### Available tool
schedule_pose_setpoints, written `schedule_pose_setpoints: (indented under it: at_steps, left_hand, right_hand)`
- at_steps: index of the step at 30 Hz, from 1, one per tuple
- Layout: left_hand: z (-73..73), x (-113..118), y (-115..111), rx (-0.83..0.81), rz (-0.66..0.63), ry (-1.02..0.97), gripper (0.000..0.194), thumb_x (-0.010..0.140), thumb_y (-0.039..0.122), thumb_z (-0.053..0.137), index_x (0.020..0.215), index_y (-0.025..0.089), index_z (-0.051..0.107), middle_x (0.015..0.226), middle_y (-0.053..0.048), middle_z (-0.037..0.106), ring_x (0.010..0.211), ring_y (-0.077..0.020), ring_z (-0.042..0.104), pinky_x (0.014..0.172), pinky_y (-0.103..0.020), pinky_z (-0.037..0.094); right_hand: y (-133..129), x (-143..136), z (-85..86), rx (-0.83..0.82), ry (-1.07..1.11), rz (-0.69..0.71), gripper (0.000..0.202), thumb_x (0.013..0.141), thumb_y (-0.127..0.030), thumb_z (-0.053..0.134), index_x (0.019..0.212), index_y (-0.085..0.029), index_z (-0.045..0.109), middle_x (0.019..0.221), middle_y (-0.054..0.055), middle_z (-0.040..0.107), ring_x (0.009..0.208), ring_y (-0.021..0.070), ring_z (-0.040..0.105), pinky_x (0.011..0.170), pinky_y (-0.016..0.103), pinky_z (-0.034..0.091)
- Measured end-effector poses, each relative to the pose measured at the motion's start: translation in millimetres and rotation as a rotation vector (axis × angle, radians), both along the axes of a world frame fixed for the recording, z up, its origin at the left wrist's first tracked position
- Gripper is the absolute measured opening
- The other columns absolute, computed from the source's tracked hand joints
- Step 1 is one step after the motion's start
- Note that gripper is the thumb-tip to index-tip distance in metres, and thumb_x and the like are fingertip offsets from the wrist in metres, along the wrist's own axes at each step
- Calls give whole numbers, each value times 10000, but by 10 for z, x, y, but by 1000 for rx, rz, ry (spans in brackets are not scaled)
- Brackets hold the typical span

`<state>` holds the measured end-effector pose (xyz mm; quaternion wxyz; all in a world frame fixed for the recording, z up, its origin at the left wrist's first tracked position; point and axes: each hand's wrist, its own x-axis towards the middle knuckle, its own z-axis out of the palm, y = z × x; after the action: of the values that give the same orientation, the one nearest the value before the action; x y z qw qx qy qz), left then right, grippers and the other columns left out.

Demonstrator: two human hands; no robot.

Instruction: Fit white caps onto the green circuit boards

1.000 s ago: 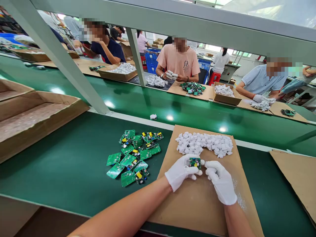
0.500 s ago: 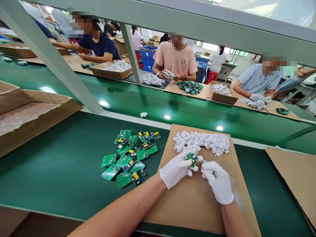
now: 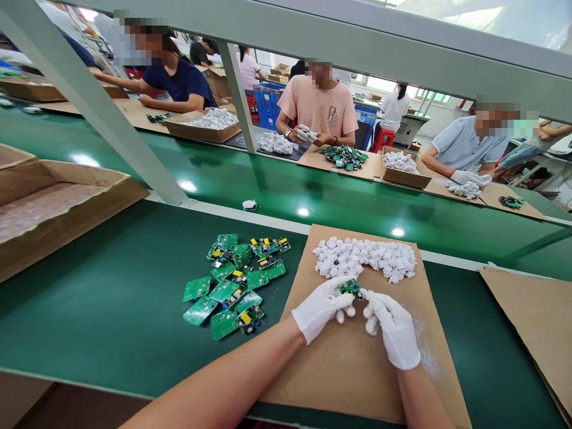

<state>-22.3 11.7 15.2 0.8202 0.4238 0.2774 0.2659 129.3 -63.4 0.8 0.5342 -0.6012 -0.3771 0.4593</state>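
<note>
My left hand (image 3: pixel 318 308), in a white glove, grips a small green circuit board (image 3: pixel 348 288) by its edges, components showing. Close by on the right, my gloved right hand (image 3: pixel 394 330) has thumb and forefinger drawn together at the board's right edge. Anything between those fingertips is too small to make out. Both hands are above a brown cardboard sheet (image 3: pixel 357 369). Just beyond them lies a heap of small white pieces (image 3: pixel 379 257) on the sheet. To the left, a loose pile of green circuit boards (image 3: pixel 232 292) with yellow and black components rests on the dark green table.
A cardboard tray (image 3: pixel 67 229) stands at the left, another cardboard sheet (image 3: pixel 536 328) at the right. Beyond the table's pale ledge runs a green conveyor belt (image 3: pixel 286 196) carrying a white-topped board (image 3: pixel 249 205). Slanting metal posts (image 3: pixel 111 101) stand before co-workers seated opposite.
The board in my left hand has turned, and my right fingertips have moved up to its edge. The white-topped board has travelled left along the belt.
</note>
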Motion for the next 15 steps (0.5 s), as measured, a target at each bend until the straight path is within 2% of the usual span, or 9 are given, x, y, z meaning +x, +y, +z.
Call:
schedule_pose_setpoints:
  at_steps: [3, 5, 7, 10, 11, 13, 15]
  left_hand:
    - [7, 1, -21, -49, -23, -38, 405, 704, 352, 652, 1044, 153, 560, 1031, -101, 595, 592, -63, 548, 443, -166, 361]
    - [-2, -2, -32, -112, -28, -75, 433, 695, 356, 661, 1072, 172, 555, 1023, -94, 593, 605, -69, 558, 449, -165, 361]
    - [-22, -4, -34, -148, -39, -102, 473, 680, 340, 678, 1105, 184, 541, 1017, -91, 590, 623, -75, 566, 457, -163, 368]
    - [-61, 1, -19, -83, -36, -69, 455, 683, 319, 677, 1094, 170, 549, 1019, -98, 591, 638, -79, 560, 459, -159, 374]
    - [-74, 5, -14, -42, -19, -45, 454, 686, 324, 674, 1091, 164, 548, 1025, -102, 593, 632, -80, 556, 453, -160, 373]
    - [-97, 15, -10, 12, 15, -4, 484, 689, 342, 668, 1116, 164, 525, 1051, -110, 594, 627, -85, 560, 453, -169, 382]
    - [-117, 23, -14, -1, 24, 5, 541, 681, 346, 675, 1159, 175, 487, 1084, -120, 587, 654, -98, 577, 495, -186, 416]
  right_hand:
    - [-10, 7, 22, -52, -65, -3, 391, 778, -503, 534, 860, -143, 664, 505, -37, 534, 299, 43, 390, 287, 173, 274]
    - [-7, 8, 21, -23, -106, -48, 386, 768, -495, 546, 886, -148, 667, 528, -26, 549, 348, 60, 433, 306, 174, 312]
    - [2, 4, 15, 43, -164, -42, 344, 761, -444, 575, 938, -164, 663, 666, 12, 610, 449, 87, 503, 381, 199, 406]
    - [8, -4, 13, 142, -229, 17, 278, 743, -360, 615, 960, -194, 660, 903, 54, 635, 529, 98, 538, 508, 257, 482]
    - [6, -6, 16, 145, -220, 8, 273, 740, -353, 620, 958, -194, 659, 884, 50, 637, 506, 93, 528, 500, 259, 478]
    - [-3, -2, 24, 98, -168, -52, 276, 752, -379, 605, 927, -172, 655, 708, 19, 624, 413, 76, 472, 403, 232, 422]
    - [-19, 11, 23, 41, -131, -104, 301, 781, -419, 568, 884, -148, 648, 563, -15, 566, 345, 59, 403, 324, 205, 339]
